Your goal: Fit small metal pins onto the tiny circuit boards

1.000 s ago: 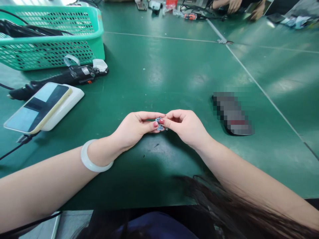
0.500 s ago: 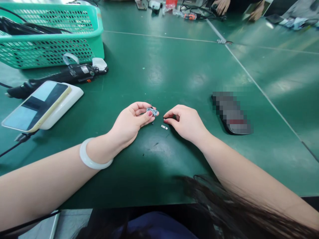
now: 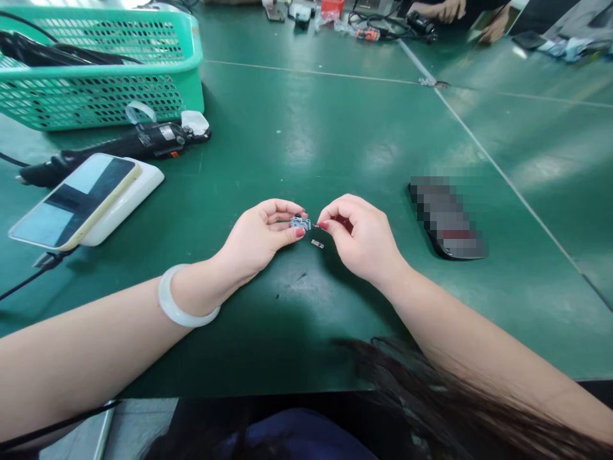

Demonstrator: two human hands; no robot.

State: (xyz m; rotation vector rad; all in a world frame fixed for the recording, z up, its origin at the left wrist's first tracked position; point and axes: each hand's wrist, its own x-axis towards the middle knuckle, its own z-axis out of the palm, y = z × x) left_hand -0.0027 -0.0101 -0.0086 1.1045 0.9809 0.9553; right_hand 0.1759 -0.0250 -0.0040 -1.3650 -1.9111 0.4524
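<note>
Head view: L hand has thumb and fingers closed on a small blue-grey part, held just above the table. R hand has thumb and index pinched shut on a tiny bit, too small to ID, right by the part's R end; can't tell if they touch. Vs the prev frame, R hand is up and closer to the part, L hand a touch lower; gap btwn hands is smaller. Small metal strip still lies on the table below the fingertips. The dark speck that was under L fingers isn't visible now.

Surface: green table, w/ pale seam lines and scuffs. On the L, green basket w/ black gear inside, black power tool in front, then phone leaning on a white block. On the R, dark pixelated item. Far side: cables, orange-black tool, co-worker's hands, one now off the black thing near it.
</note>
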